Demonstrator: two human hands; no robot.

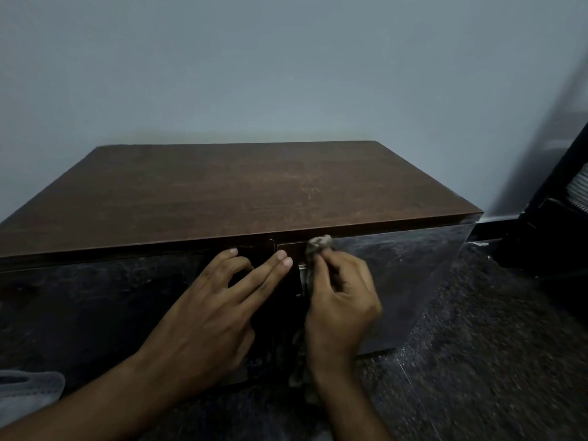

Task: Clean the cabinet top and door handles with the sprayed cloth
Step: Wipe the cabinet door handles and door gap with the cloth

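A low cabinet with a brown wooden top [235, 189] and dark glossy doors stands against the wall. My right hand [342, 300] is closed around a bunched grey cloth [318, 245], pressed against the metal handle [302, 275] of the right door; the cloth's tail hangs below my wrist. With fingers spread, my left hand [216, 310] rests flat against the left door [95, 310] near the centre seam, its fingertips just under the top's front edge. The left door's handle is hidden behind that hand.
A pale blue-grey wall [286, 74] rises behind the cabinet. Dark speckled floor [493, 361] lies to the right. A black piece of furniture [553, 224] stands at the far right. A grey fabric item [28, 393] shows at the lower left edge.
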